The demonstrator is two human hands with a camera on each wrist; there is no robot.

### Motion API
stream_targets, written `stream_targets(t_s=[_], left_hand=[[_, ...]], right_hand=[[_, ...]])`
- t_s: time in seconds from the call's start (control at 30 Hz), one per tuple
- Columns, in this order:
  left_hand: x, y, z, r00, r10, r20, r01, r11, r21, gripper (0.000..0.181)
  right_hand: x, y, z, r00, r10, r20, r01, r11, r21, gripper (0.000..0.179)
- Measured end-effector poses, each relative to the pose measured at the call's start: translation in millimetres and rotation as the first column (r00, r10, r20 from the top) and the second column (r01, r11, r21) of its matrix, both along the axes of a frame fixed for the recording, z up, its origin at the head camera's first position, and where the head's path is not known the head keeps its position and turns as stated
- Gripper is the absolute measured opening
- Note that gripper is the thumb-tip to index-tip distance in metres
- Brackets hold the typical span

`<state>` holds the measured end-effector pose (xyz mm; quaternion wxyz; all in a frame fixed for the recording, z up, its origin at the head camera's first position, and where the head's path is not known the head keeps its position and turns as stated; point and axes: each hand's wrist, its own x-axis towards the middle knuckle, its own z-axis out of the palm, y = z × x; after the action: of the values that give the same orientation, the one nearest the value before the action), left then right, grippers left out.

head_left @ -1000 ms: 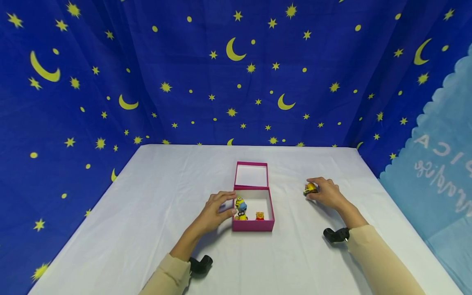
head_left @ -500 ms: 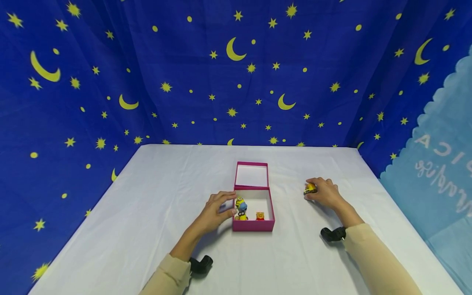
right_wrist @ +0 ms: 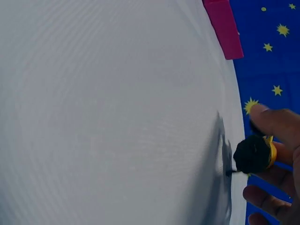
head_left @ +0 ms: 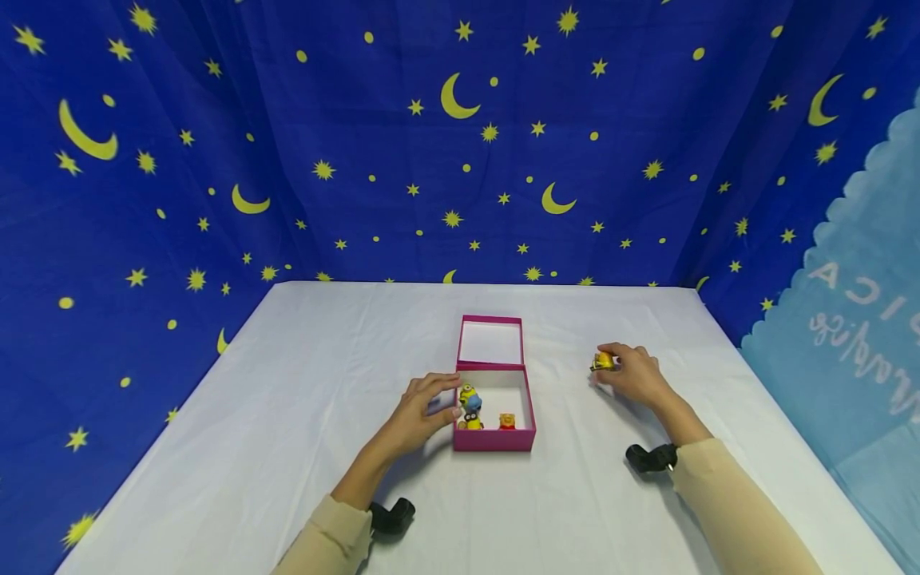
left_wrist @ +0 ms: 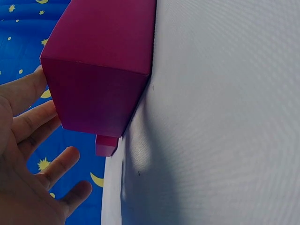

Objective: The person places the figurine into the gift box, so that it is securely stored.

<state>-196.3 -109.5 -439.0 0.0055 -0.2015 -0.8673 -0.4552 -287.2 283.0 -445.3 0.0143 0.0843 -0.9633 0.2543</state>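
My right hand [head_left: 636, 375] pinches a small yellow toy figure [head_left: 602, 362] above the white table, right of the box. In the right wrist view the toy's dark round underside [right_wrist: 252, 153] faces the camera, with thumb and fingers about its yellow part. My left hand [head_left: 411, 415] touches the left rim of an open magenta box [head_left: 494, 440], its fingers spread along the edge. Inside the box, a yellow Minion figure with blue clothing [head_left: 470, 398] and another goggled Minion figure [head_left: 471, 421] stand at the left. A small bear figure in red [head_left: 506, 421] is at the front right.
The box's lid [head_left: 490, 342] lies folded back behind it, white inside. A white cloth covers the table [head_left: 359, 335]. Blue star-and-moon cloth [head_left: 402, 144] hangs behind and at the sides, with a light blue cloth [head_left: 855, 383] at the right.
The toy figure in my right hand has risen slightly and tilted between the fingers. My left hand stays at the box's rim.
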Motion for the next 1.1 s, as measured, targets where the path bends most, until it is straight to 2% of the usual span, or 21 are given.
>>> stream_targets(t_s=[0.17, 0.4, 0.87, 1.1], left_hand=[[0.4, -0.1, 0.4, 1.0, -0.004, 0.0, 0.004, 1.0, 0.0, 0.045], [0.6, 0.0, 0.7, 1.0, -0.008, -0.001, 0.008, 1.0, 0.002, 0.045], [-0.4, -0.5, 0.6, 1.0, -0.013, -0.004, 0.013, 1.0, -0.012, 0.045], [-0.5, -0.5, -0.1, 1.0, -0.012, -0.016, 0.012, 1.0, -0.011, 0.045]], right_hand=[[1.4, -2, 1.5, 1.0, -0.002, 0.03, 0.004, 0.999, -0.051, 0.062], [3.4, 2, -0.7, 0.997, -0.018, 0.076, 0.023, 0.997, -0.073, 0.067], [15.1, 25, -1.8, 0.997, 0.008, 0.082, 0.0, 0.996, -0.091, 0.06], [20.7, 31, -5.0, 0.998, 0.026, 0.057, -0.021, 0.996, -0.091, 0.059]])
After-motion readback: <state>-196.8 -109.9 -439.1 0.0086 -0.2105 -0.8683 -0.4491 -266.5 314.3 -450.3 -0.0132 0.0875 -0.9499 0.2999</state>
